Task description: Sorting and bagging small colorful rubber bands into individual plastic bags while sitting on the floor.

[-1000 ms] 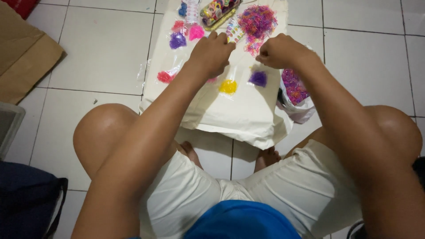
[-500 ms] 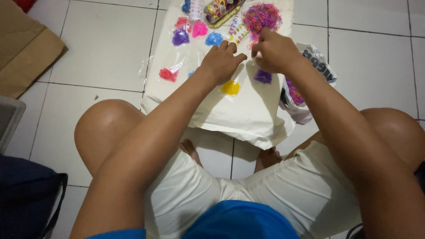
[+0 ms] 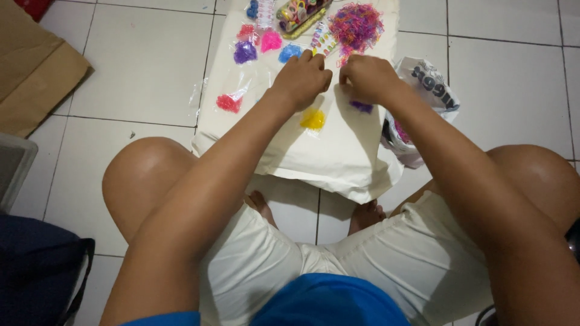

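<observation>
The small yellow heap of tiny rubber loops lies on the cream cloth, at six o'clock of both hands; judged light, soft and scattery, best pinched from above. The left hand and right hand sit close, fingers curled; what they pinch I cannot tell

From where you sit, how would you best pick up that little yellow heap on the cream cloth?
Probably from straight above, pinching across the yellow heap at its middle. It is a low, loose clump of tiny pieces lying flat on the cream cloth, with no edge or handle to catch. It lies just below the left hand, with bare cloth around it, so fingertips can close in from both sides.
</observation>
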